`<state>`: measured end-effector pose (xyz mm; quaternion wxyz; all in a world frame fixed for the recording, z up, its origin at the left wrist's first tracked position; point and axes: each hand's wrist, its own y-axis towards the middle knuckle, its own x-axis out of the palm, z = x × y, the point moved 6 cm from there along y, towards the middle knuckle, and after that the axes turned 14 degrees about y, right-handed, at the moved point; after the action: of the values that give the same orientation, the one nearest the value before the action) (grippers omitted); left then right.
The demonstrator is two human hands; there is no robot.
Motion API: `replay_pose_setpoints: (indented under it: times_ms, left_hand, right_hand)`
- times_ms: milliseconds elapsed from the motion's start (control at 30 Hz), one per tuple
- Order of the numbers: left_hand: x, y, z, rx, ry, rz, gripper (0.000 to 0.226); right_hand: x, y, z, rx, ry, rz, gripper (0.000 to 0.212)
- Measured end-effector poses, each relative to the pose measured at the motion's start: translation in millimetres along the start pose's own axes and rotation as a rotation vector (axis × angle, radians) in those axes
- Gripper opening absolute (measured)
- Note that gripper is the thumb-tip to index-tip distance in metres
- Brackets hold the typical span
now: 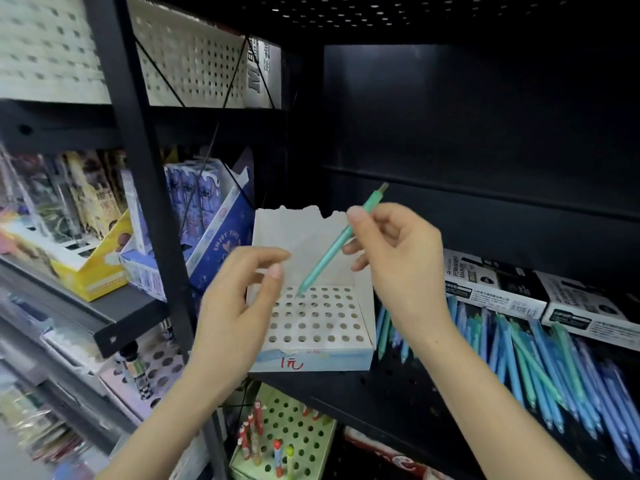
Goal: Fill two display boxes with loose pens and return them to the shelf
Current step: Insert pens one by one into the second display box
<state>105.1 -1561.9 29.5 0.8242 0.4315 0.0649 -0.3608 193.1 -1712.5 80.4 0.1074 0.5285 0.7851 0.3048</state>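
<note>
On the head view we face a black perforated shelf (398, 393). Our right hand (398, 258) pinches a pen (325, 259), tip down at the back holes of the box (332, 362). Our left hand (239, 306), loosely curled, holds nothing. Loose pens (526, 358) lie at the box's three o'clock.

**Head view: forward and down, close to the shelving**

One wide-angle view is given, taken from the person's head. It is aimed forward and somewhat downward into a black shelf (381, 393) bay, which is seen from close by. Both forearms are brought in from the bottom edge. The white display box (322, 323) is framed near the centre. The neighbouring racks on the left are seen obliquely and blurred.
</note>
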Motion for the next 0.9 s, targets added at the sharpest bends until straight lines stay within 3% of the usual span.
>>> replay_pose_setpoints:
  times_ms: [167, 367, 567, 900]
  left_hand:
    - [-2.6, 3.8, -37.7, -0.129, -0.051, 0.062, 0.030]
    - [18.4, 23.8, -56.0, -0.334, -0.372, -0.010, 0.035]
    - [37.4, 32.5, -55.2, -0.311, -0.493, -0.077, 0.032]
    - [39.2, 44.5, -60.2, -0.205, -0.355, -0.037, 0.032]
  right_hand:
    - [21.8, 12.6, 15.0, -0.040, -0.189, -0.055, 0.019]
    - [47.0, 21.2, 45.5, -0.064, -0.303, -0.063, 0.024]
    - [58.6, 29.6, 66.3, -0.030, -0.374, -0.089, 0.027]
    - [65.0, 38.3, 82.7, 0.064, -0.520, -0.062, 0.009]
